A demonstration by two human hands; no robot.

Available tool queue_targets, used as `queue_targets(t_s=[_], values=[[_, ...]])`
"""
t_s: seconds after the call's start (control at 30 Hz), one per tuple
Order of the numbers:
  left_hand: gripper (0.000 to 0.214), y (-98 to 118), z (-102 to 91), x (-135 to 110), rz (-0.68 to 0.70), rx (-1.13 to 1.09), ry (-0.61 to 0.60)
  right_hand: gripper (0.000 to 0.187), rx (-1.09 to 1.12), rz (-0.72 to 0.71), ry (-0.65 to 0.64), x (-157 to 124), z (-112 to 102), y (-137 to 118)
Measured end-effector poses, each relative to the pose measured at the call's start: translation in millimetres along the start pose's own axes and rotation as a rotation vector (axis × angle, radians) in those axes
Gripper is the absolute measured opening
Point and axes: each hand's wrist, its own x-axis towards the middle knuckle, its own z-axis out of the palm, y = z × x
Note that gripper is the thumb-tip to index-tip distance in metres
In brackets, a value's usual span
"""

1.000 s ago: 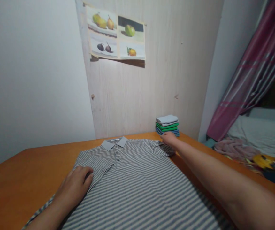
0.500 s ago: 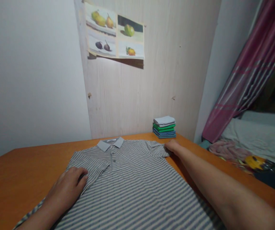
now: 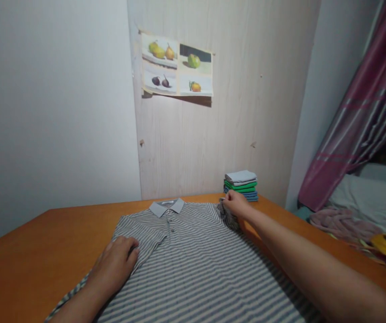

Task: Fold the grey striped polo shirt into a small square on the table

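A grey-and-white striped polo shirt (image 3: pixel 193 260) lies front up, its plain grey collar (image 3: pixel 167 207) at the far end. The sleeve on the left is folded inward over the chest. My left hand (image 3: pixel 120 258) rests palm down on that folded sleeve, thumb a little apart from the fingers, gripping nothing visible. At the far right shoulder, my right hand (image 3: pixel 236 202) pinches the edge of the other sleeve (image 3: pixel 228 215) and holds it lifted off the table. The underside of that sleeve shows dark and bunched below the fingers.
The orange-brown table (image 3: pixel 71 233) meets the wall at the back. A stack of folded clothes (image 3: pixel 241 179), grey, green and blue, stands behind my right hand. Right of the table are a pink cloth (image 3: pixel 340 224), white bedding (image 3: pixel 370 197) and a magenta curtain (image 3: pixel 347 116).
My right hand has raised the right sleeve and brought it inward towards the shirt. My left hand stays on the folded left sleeve. The whole view has shifted slightly.
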Motion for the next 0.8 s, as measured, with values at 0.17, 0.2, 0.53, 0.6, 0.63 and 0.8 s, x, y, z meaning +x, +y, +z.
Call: queue_targets(t_s=[0.17,0.2,0.53,0.6,0.63,0.8], values=[[0.023,3.3,-1.7,-1.0,-0.013,-0.010,0.008,0.025,0.331,-0.280,-0.101,-12.6,-11.7,-39.6],[0.023,3.6,-1.5,-1.1,-0.014,-0.010,0.011,0.025,0.343,-0.288,-0.111,-14.0,-12.3,-41.4],[0.023,10.1,-4.5,-2.4,-0.022,0.021,0.002,0.023,-0.048,-0.235,-0.135,-39.2,17.4,-19.7],[0.022,11.8,-5.6,-2.9,-0.027,0.027,0.003,0.021,-0.125,-0.246,-0.177,-50.7,23.3,-17.0],[0.022,12.8,-6.3,-3.2,-0.033,0.030,0.003,0.021,-0.160,-0.252,-0.199,-56.1,25.5,-16.3],[0.022,18.0,-10.3,-6.3,-0.059,0.032,-0.008,0.028,-0.281,-0.259,-0.218,-76.8,30.4,-26.0]])
